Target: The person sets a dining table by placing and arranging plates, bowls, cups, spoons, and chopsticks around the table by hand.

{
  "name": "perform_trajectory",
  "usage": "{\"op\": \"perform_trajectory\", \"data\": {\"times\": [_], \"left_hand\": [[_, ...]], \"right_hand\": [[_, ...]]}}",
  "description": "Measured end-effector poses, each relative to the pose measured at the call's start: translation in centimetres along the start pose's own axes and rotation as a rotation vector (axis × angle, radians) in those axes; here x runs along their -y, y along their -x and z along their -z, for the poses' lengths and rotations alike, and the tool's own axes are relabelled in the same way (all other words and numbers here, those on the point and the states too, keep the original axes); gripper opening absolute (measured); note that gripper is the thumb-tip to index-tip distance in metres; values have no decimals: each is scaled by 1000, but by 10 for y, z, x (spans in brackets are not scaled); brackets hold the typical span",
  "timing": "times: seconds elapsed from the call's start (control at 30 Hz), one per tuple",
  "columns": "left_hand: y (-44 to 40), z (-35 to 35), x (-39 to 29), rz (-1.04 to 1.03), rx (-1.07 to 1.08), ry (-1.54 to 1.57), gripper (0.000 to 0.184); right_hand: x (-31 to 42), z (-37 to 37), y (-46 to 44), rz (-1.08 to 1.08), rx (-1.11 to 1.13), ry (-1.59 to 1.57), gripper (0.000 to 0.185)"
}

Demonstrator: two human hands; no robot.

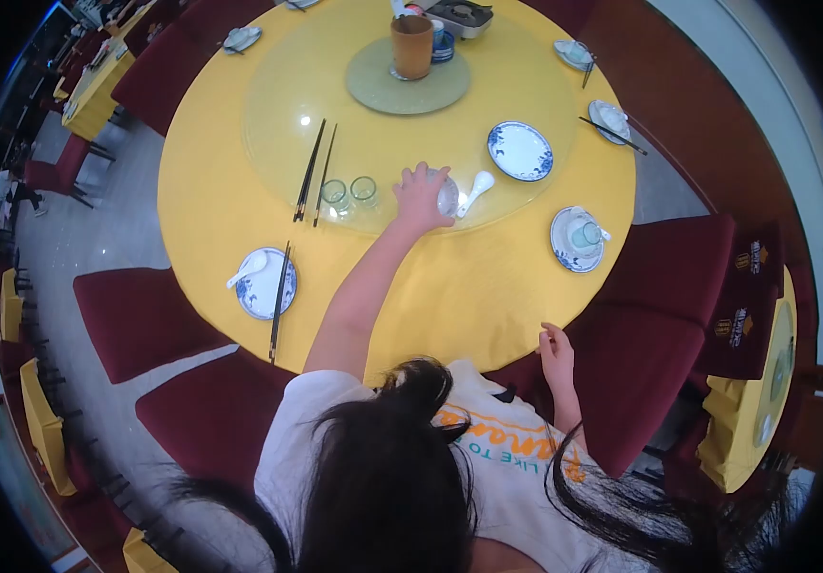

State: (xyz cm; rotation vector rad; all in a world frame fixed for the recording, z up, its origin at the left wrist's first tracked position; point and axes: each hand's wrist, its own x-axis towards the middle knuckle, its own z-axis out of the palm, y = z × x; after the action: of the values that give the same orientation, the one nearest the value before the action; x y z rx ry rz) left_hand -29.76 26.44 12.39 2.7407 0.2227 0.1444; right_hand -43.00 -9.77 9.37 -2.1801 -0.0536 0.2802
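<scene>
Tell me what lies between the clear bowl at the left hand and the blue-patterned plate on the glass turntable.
A white spoon lies between the clear bowl and the blue-patterned plate, as the head view shows.

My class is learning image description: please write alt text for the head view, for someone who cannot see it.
A person's left hand spans a clear bowl on a round yellow table's glass turntable, between a white spoon and two small glasses; the right hand hangs near the edge.
</scene>
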Motion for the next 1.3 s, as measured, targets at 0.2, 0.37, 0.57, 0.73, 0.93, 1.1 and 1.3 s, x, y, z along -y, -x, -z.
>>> {"op": "perform_trajectory", "data": {"times": [0.2,0.37,0.57,0.73,0.93,1.1,1.3], "left_hand": [[-9,-18,15,46,79,-58,90],[-6,-30,27,6,39,-52,89],[44,6,34,-104,-393,172,60],[168,44,105,301,-613,-16,36],[314,12,180,900,-205,-489,45],[333,-5,202,954,-65,-400,26],[319,-2,198,828,-174,-369,12]], "right_hand": [[-4,13,34,-171,-81,-75,24],[-3,6,30,-171,-33,-65,26],[3,-3,0,-76,65,-39,27],[16,-13,-29,-17,182,-47,28],[36,-32,-55,53,307,-26,27],[38,-42,-62,130,364,0,26],[37,-43,-66,156,393,12,27]]}}
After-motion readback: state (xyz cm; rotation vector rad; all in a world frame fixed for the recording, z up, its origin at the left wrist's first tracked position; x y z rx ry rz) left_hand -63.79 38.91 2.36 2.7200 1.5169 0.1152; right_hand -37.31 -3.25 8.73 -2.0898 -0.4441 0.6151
